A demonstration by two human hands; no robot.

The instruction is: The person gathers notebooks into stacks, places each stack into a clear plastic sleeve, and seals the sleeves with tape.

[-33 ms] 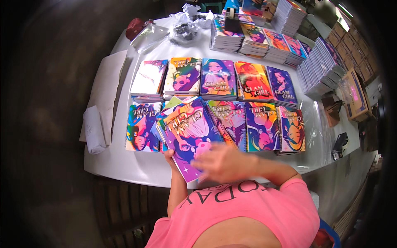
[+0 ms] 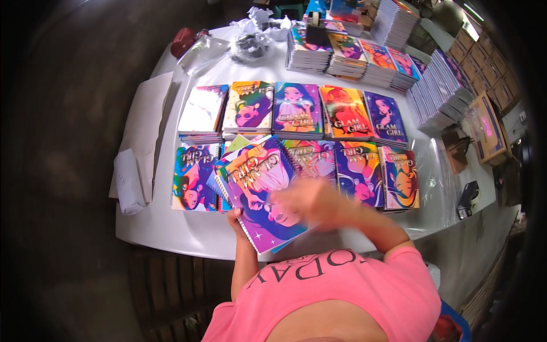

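Our left hand [image 2: 235, 219] is closed on the lower left edge of a purple notebook [image 2: 256, 199], thumb on top. Our right hand [image 2: 313, 202] is a blur at the notebook's right side; we cannot tell whether it pinches anything. A moment earlier it lay lower and farther left, across the cover; now it has shifted up and to the right, baring more of the drawn face and, at the lower right, a blue corner [image 2: 280, 248] under the notebook. Our left hand keeps its hold, and the notebook lies much as before.

The notebook is over the table's [image 2: 165, 233] near edge, partly covering the near row. Its long axis slants from upper left to lower right, the title end pointing away from us and the drawn head toward us. Left of it lies a teal pile [image 2: 196, 176], right of it a pink pile [image 2: 313, 159]. Beyond is a far row, including a red pile [image 2: 345, 111], then taller stacks [image 2: 309, 57] behind.
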